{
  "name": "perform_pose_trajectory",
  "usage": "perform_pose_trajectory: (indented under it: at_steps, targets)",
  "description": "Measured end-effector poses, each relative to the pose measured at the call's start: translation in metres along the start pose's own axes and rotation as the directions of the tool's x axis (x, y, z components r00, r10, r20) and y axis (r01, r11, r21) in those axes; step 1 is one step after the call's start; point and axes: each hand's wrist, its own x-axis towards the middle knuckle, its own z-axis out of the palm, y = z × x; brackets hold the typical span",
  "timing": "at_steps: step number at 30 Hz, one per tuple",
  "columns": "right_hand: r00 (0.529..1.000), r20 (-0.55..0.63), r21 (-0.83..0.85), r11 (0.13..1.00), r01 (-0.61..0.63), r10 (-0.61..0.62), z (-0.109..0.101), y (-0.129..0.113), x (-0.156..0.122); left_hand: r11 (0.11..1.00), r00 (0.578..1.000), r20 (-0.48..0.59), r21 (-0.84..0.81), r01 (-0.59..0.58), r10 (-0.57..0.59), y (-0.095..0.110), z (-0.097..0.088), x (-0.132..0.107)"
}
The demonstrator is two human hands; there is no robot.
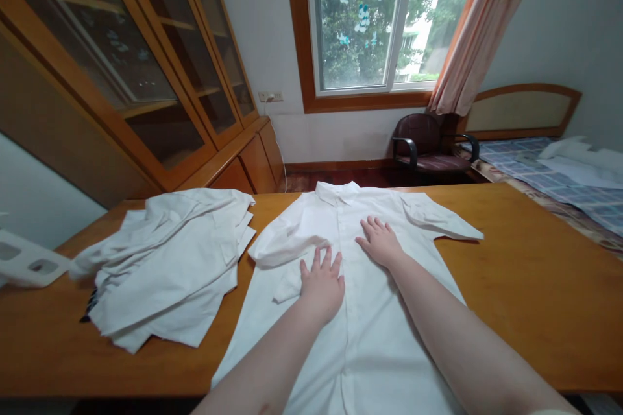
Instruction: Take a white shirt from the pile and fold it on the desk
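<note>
Both hands — left (322, 284), right (380, 243) — lie flat, fingers spread, on shirt (350, 311) laid mid-table (525, 285); soft, light, prob. best pinched at shoulders — pile (165, 266) beside.

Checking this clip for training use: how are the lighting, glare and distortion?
Head view: soft daylight from the window, slightly blown out; faint reflections on the cabinet glass; wide-angle bending at the edges; both hands and the shirt sharp, shadows weak.
</note>
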Motion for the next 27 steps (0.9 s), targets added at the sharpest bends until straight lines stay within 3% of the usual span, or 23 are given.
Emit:
perform_pose_trajectory:
  at_steps: [3,4,6,8,10,11,14,16,21,24,27]
  targets:
    - [1.000,0.002,0.004,1.000,-0.008,0.008,-0.002,0.001,0.000,0.990,0.986,0.140,-0.118,-0.076,0.092,-0.007,-0.034,0.021]
    - [1.000,-0.001,0.008,1.000,-0.009,0.009,-0.004,0.001,0.000,0.978,0.985,0.130,-0.187,-0.087,0.112,-0.012,-0.047,0.029]
    - [1.000,-0.006,0.017,1.000,-0.004,0.004,-0.005,0.001,0.000,0.946,0.994,-0.039,-0.303,-0.114,0.107,-0.025,-0.068,0.043]
    - [1.000,-0.009,0.028,1.000,0.005,-0.005,-0.006,0.001,0.000,0.930,0.957,-0.264,-0.309,-0.202,0.120,-0.046,-0.078,0.051]
    - [1.000,-0.012,0.040,0.999,0.008,-0.007,-0.006,0.001,0.000,0.941,0.907,-0.417,-0.278,-0.193,0.063,-0.074,-0.077,0.055]
    - [1.000,-0.013,0.045,0.999,0.006,-0.006,-0.006,0.001,0.000,0.941,0.896,-0.444,-0.297,-0.161,0.014,-0.089,-0.072,0.056]
    - [1.000,-0.017,0.066,0.998,0.007,-0.006,-0.008,0.000,0.000,0.881,0.899,-0.403,-0.471,-0.045,-0.170,-0.129,-0.054,0.059]
    - [1.000,-0.022,0.088,0.996,0.018,-0.016,-0.009,-0.001,0.000,0.844,0.904,-0.334,-0.533,0.053,-0.268,-0.145,-0.042,0.063]
    - [0.994,-0.076,0.186,0.978,0.096,-0.083,-0.011,-0.002,-0.002,0.954,0.957,-0.194,-0.251,0.165,-0.217,-0.146,-0.027,0.072]
    - [0.982,-0.137,0.263,0.951,0.163,-0.130,-0.017,-0.004,-0.006,0.954,0.930,-0.229,-0.154,0.258,-0.288,-0.138,-0.027,0.072]
    - [0.977,-0.141,0.362,0.910,0.201,-0.160,-0.024,-0.008,-0.010,0.923,0.883,-0.282,-0.198,0.329,-0.375,-0.135,-0.032,0.070]
